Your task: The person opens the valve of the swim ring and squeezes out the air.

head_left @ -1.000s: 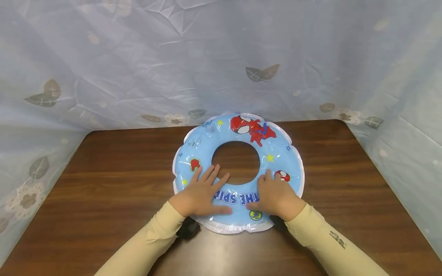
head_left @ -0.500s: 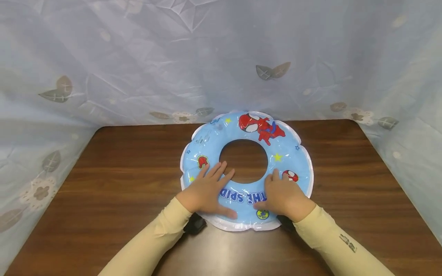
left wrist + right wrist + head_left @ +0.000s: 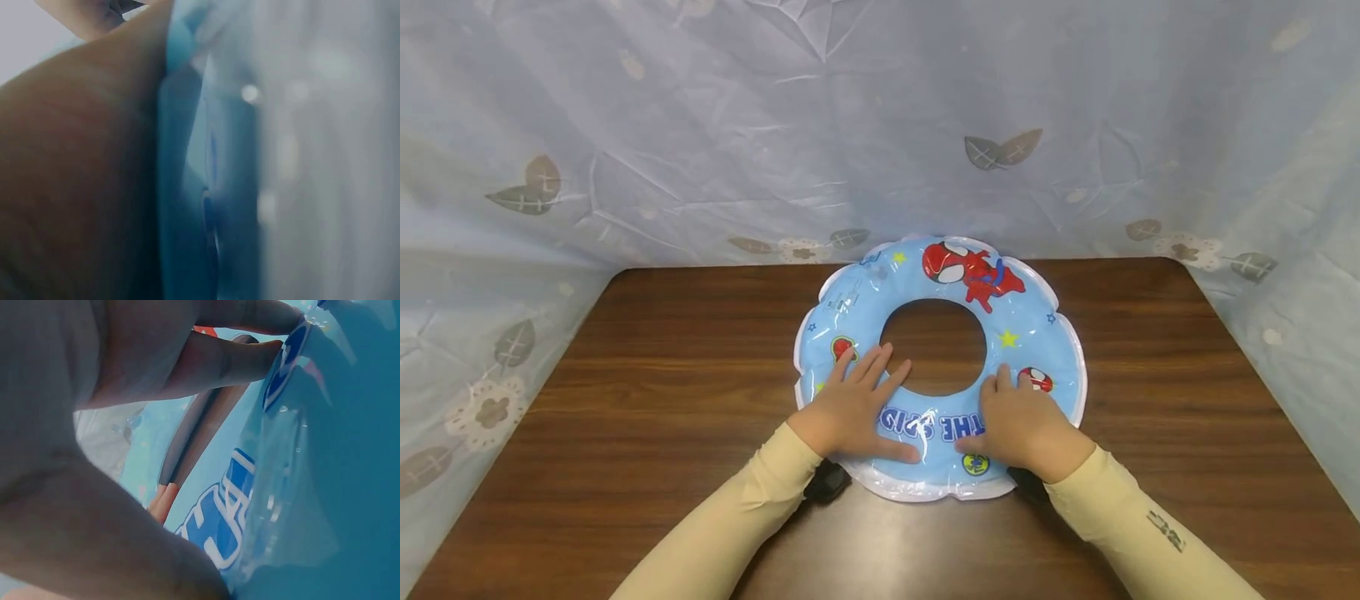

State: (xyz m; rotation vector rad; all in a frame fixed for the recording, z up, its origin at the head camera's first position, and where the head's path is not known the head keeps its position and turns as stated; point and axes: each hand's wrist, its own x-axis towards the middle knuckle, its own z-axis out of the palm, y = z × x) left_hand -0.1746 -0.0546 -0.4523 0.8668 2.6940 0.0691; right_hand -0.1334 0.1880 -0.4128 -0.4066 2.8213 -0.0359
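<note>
An inflated light blue swim ring (image 3: 917, 475) with a white scalloped edge lies flat on the table, printed with a red cartoon figure, stars and blue lettering. On its near left side rests my left hand (image 3: 853, 412), fingers straight and spread, two fingertips at the rim of the hole. My right hand (image 3: 1026, 425) lies on the near right side, its fingers pointing away over the lettering. In the right wrist view, fingertips (image 3: 262, 359) touch the ring's blue vinyl (image 3: 350, 475). Blurred blue vinyl (image 3: 212, 187) fills much of the left wrist view beside the palm.
The brown wooden table (image 3: 700, 367) has rounded far corners. A pale grey-blue curtain (image 3: 887, 125) with leaf and flower prints hangs behind it and along both sides. A small black device (image 3: 827, 483) sits under the left wrist.
The whole head view has shifted slightly, so the table, ring and hands appear a little further right. Both hands stay in the same places on the swim ring.
</note>
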